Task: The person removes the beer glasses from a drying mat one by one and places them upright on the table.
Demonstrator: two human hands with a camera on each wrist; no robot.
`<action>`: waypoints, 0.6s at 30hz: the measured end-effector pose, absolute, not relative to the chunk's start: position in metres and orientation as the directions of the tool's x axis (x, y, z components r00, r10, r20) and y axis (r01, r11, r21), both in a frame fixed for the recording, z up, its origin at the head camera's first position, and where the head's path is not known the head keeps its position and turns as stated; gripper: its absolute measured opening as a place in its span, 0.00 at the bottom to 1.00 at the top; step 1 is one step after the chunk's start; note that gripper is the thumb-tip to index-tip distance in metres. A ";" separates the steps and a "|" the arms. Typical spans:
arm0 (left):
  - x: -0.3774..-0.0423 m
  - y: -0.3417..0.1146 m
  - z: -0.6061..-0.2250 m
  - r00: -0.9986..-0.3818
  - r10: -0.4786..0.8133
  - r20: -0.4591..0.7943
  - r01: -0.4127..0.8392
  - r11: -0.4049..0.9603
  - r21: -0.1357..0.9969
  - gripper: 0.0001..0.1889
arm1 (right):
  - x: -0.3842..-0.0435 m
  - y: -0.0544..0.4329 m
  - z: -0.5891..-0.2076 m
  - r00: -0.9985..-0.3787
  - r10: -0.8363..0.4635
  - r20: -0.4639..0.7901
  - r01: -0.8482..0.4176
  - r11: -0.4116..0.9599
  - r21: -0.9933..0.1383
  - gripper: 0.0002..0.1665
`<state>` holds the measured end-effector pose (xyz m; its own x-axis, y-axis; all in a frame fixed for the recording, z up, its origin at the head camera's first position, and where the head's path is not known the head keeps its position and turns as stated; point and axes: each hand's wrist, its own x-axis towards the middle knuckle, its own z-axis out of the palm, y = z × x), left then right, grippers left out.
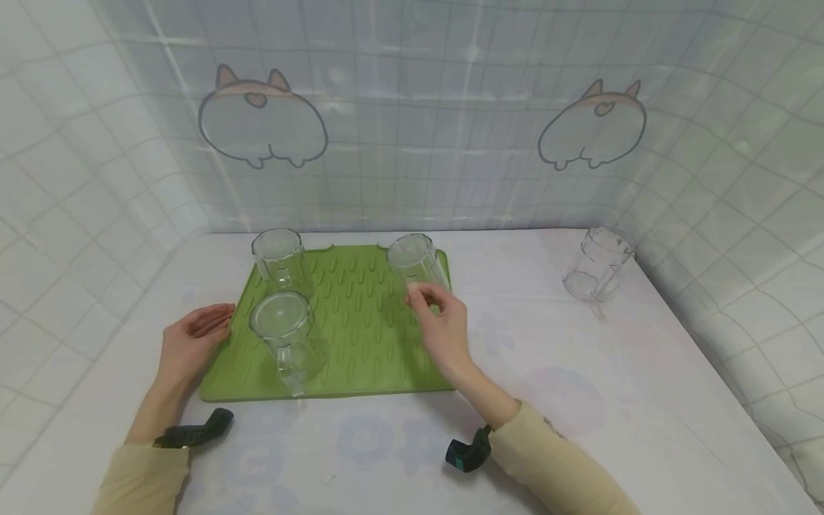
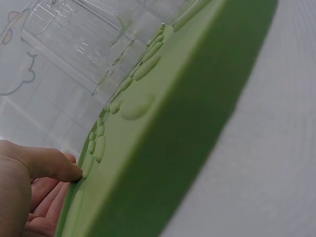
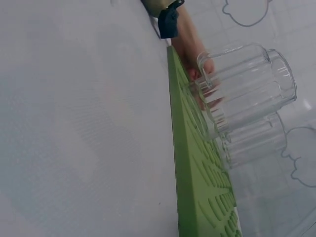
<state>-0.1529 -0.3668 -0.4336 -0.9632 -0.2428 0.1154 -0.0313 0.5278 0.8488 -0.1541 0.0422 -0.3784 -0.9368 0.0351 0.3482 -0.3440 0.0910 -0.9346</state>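
Observation:
A clear glass mug stands at the back right of the green drying mat. The thumb and fingertips of my right hand pinch it on its near side, at what looks like the handle. At the mat's left edge rests my left hand, fingers loosely bent. The left wrist view shows its thumb touching that edge, with the other fingers just outside it. Two more glass mugs stand on the mat's left side, a rear mug and a front mug. My right hand is outside the right wrist view.
Another clear glass mug stands on the white table cover at the back right, off the mat. A tiled-pattern sheet with cartoon drawings rises behind the table, and similar walls close both sides.

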 end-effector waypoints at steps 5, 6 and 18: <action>-0.153 -0.367 -0.433 -0.964 -0.242 0.114 -0.034 0.531 0.847 0.25 | -0.150 0.044 -0.379 -0.933 0.037 0.358 -0.352 0.112 -0.929 0.08; -0.153 -0.367 -0.433 -0.963 -0.242 0.115 -0.032 0.529 0.848 0.25 | -0.149 0.045 -0.379 -0.932 0.036 0.361 -0.355 0.115 -0.928 0.08; -0.153 -0.367 -0.434 -0.962 -0.247 0.119 -0.029 0.523 0.852 0.25 | -0.140 0.050 -0.380 -0.896 0.014 0.444 -0.436 0.161 -0.885 0.07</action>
<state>-0.1526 -0.3668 -0.4337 -0.9618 -0.2467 0.1186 -0.0292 0.5233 0.8516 -0.1398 0.0500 -0.3796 -0.8960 0.0137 0.4439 -0.4362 0.1610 -0.8854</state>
